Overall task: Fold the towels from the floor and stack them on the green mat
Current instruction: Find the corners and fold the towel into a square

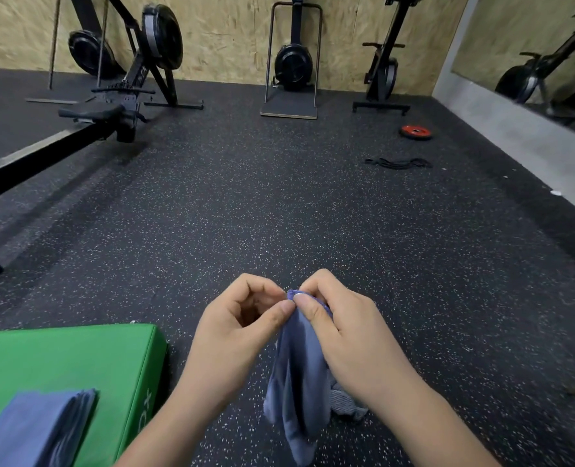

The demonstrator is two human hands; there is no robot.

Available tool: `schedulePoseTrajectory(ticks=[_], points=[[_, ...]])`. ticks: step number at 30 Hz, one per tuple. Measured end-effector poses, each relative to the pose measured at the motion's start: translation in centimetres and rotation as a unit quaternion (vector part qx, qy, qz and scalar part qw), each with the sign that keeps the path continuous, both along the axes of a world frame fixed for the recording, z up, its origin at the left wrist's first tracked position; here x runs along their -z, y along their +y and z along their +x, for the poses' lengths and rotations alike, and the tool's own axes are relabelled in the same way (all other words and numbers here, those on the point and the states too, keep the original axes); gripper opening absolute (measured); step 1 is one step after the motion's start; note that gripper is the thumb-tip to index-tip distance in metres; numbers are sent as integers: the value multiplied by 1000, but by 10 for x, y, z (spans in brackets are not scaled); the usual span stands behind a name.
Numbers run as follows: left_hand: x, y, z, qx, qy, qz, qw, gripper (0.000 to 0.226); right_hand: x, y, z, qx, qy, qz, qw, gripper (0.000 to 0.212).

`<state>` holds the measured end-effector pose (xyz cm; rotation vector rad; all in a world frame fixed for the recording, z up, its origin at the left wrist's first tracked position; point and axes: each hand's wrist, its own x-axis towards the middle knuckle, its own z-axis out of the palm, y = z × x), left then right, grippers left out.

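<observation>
Both the left hand (242, 318) and right hand (340, 328) pinch the hanging blue towel's (299, 375) top edge, over open speckled floor (313, 214) just beside the green mat (77, 355).

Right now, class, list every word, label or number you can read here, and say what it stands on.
No text reads clearly.
Green mat, white print on its side: sideways, blurred, unreadable.
Rowing machine: any marking too blurred.
Red weight plate: any marking too small.
Held towel, folded towels: no print shows.
</observation>
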<state>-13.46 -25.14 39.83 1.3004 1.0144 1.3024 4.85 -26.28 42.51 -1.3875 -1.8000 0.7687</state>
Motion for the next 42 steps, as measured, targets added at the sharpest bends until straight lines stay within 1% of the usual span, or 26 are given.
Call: schedulePoseTrajectory(ticks=[3, 6, 7, 11, 14, 20, 22, 24, 26, 28, 32, 36, 39, 42], points=[[3, -1, 3, 17, 26, -8, 999, 15, -2, -1, 1, -4, 1, -5, 1000, 17], [10, -2, 5, -19, 41, 10, 999, 27, -2, -2, 1, -1, -1, 3, 1000, 17], [11, -2, 5, -29, 51, 18, 998, 26, -3, -2, 0, 1, 3, 7, 1000, 16], [10, -3, 7, -10, 68, 26, 997, 10, -3, -2, -1, 12, 14, 17, 1000, 15], [10, -3, 7, -7, 57, 17, 998, 7, -3, -3, -1, 10, 15, 17, 1000, 15], [14, -2, 7, 88, 44, -13, 995, 4, -3, -3, -1, 16, 22, 24, 999, 15], [19, -1, 6, 128, 58, -20, 990, 5, -3, -3, -1, 22, 29, 30, 999, 15], [25, 0, 5, 154, 86, -18, 984, 13, -4, -2, -1, 28, 32, 35, 998, 16], [30, 1, 4, 153, 95, -20, 983, 23, -5, -1, 1, 37, 30, 41, 998, 16], [34, 3, 2, 150, 103, -23, 983, 26, -6, 0, 6, 49, 31, 49, 997, 16], [42, 6, -1, 169, 135, -41, 976, 16, -15, 1, 16, 80, 41, 68, 994, 17], [45, 11, -9, 163, 136, -53, 976, 16, -25, 2, 28, 121, 73, 88, 986, 16], [44, 15, -14, 145, 165, -54, 974, 8, -31, 2, 38, 161, 88, 111, 977, 17], [42, 17, -16, 107, 180, -56, 976, 9, -35, 0, 46, 201, 98, 120, 967, 18]])
